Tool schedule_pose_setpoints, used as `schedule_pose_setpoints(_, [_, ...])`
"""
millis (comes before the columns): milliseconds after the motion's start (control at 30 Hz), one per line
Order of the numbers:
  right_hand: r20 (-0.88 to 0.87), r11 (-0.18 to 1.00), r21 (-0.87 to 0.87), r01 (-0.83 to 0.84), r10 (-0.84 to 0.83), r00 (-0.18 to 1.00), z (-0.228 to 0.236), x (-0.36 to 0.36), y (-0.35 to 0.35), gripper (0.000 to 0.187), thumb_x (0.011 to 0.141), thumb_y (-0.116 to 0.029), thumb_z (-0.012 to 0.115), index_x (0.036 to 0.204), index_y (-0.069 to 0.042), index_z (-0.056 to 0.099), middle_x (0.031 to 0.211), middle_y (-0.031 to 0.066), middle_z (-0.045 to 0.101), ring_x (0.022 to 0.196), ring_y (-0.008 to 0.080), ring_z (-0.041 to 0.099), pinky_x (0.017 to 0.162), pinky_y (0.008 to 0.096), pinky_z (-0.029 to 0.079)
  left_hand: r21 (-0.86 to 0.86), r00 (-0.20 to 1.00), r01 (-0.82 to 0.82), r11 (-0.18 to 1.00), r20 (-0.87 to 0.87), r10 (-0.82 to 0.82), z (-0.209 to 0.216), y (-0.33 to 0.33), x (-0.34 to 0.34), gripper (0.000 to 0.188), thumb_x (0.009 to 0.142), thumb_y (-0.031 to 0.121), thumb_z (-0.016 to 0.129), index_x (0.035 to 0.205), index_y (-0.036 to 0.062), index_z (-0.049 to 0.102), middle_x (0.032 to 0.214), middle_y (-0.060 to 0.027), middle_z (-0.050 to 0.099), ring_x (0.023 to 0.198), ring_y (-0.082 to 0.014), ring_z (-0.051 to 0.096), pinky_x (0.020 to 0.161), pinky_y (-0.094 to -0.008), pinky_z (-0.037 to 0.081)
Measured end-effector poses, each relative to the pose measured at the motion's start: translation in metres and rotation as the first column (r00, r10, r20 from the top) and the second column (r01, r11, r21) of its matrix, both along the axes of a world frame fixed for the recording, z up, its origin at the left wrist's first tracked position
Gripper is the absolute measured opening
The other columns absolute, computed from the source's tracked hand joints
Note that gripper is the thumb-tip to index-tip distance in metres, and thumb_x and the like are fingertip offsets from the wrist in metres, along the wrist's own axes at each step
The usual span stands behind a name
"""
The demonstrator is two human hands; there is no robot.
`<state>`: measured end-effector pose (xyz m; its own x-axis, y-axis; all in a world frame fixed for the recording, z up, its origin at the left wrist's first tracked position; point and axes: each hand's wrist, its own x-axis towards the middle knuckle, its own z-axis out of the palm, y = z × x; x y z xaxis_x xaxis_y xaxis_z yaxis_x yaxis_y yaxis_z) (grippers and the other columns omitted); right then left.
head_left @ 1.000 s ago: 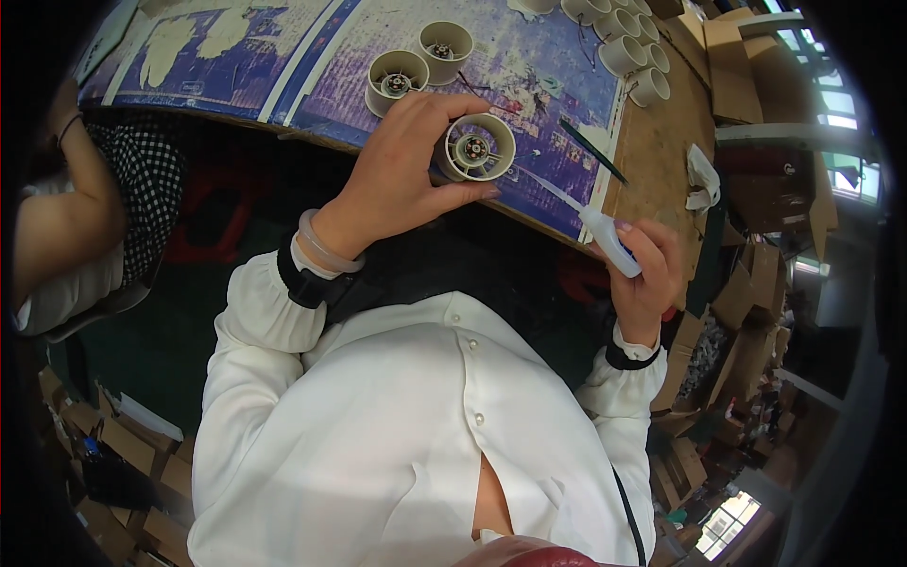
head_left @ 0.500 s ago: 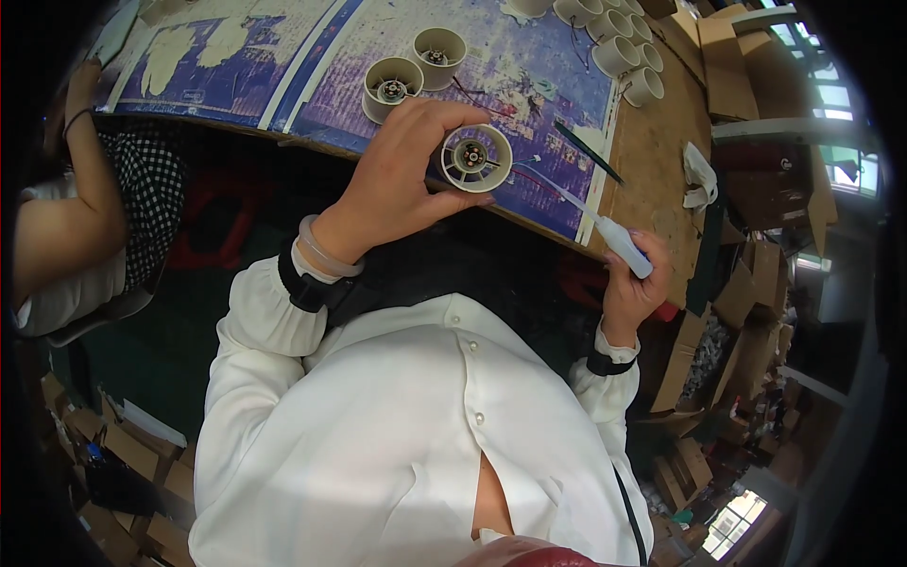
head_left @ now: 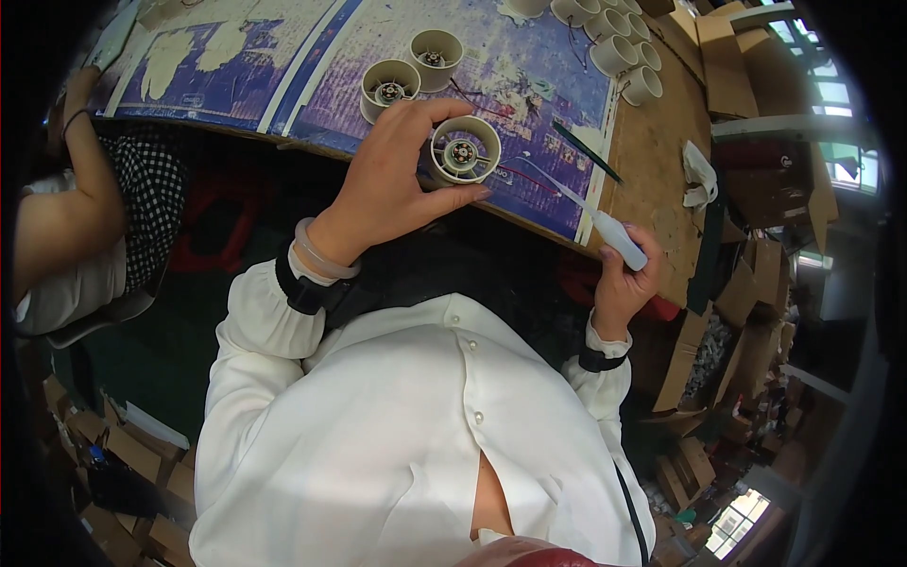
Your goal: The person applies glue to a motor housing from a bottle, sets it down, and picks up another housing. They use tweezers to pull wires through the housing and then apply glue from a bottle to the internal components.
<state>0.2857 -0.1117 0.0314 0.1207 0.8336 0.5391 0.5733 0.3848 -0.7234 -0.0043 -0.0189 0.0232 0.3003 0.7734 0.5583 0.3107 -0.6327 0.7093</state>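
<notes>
My left hand (head_left: 397,165) is wrapped round a cream cylindrical fan housing (head_left: 464,153), fingers over the top and thumb beneath. Its open end faces up toward me, showing spokes and a round motor core with a small circuit board. Thin wires trail from its right side. Closed round a translucent white squeeze bottle (head_left: 619,240), my right hand (head_left: 624,291) is off the table's near edge. The bottle's long thin nozzle points up and left toward the housing, its tip near the wires; whether they touch I cannot tell.
Two similar housings (head_left: 389,91) stand on the table just beyond my left hand. Several white cylinders (head_left: 614,57) cluster at the far right. A dark green stick (head_left: 588,151) and crumpled white tissue (head_left: 699,177) lie to the right. Another person's arm (head_left: 71,222) is at the left.
My left hand has shifted the housing slightly left and tilted it a little, so the motor core shows more squarely. My right hand with the bottle has moved slightly left.
</notes>
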Motion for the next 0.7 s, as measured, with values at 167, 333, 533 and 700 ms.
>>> schedule_pose_setpoints(167, [-0.021,1.000,0.009,0.000,0.000,1.000,-0.003,0.003,0.001,0.029,0.085,-0.001,0.072,0.110,-0.003,0.059,0.108,0.0088,0.061,0.096,0.0166,0.059,0.080,0.0251,0.051,0.027,1.000,0.003,1.000,0.011,-0.003,0.001,0.001,0.001,0.066,0.068,0.023,0.086,0.123,0.0061,0.054,0.119,-0.0088,0.060,0.106,-0.0307,0.056,0.093,-0.0397,0.044])
schedule_pose_setpoints(333, [-0.051,1.000,0.018,0.007,-0.006,0.999,-0.006,0.007,0.000,0.030,0.085,0.000,0.072,0.111,-0.003,0.058,0.110,0.0089,0.060,0.094,0.0154,0.060,0.074,0.0242,0.052,0.069,1.000,0.019,0.997,0.006,-0.019,0.000,0.002,0.002,0.066,0.068,0.023,0.086,0.123,0.0065,0.054,0.118,-0.0088,0.060,0.106,-0.0309,0.056,0.092,-0.0398,0.044])
schedule_pose_setpoints(533, [-0.039,0.999,0.033,0.014,-0.013,0.999,-0.009,0.011,-0.001,0.030,0.085,-0.001,0.072,0.112,-0.003,0.058,0.111,0.0089,0.060,0.091,0.0144,0.060,0.070,0.0232,0.052,0.058,1.000,0.018,0.998,-0.002,-0.018,0.001,0.000,0.003,0.066,0.068,0.023,0.086,0.123,0.0067,0.054,0.118,-0.0091,0.060,0.106,-0.0306,0.056,0.091,-0.0396,0.045])
schedule_pose_setpoints(700, [-0.015,0.998,0.046,0.033,-0.032,0.999,-0.009,0.014,-0.001,0.030,0.086,-0.002,0.072,0.112,-0.003,0.058,0.111,0.0089,0.061,0.088,0.0140,0.060,0.070,0.0231,0.052,0.031,1.000,0.006,1.000,0.020,-0.007,0.000,-0.001,0.004,0.066,0.068,0.024,0.086,0.124,0.0064,0.054,0.118,-0.0094,0.060,0.105,-0.0302,0.056,0.091,-0.0393,0.045])
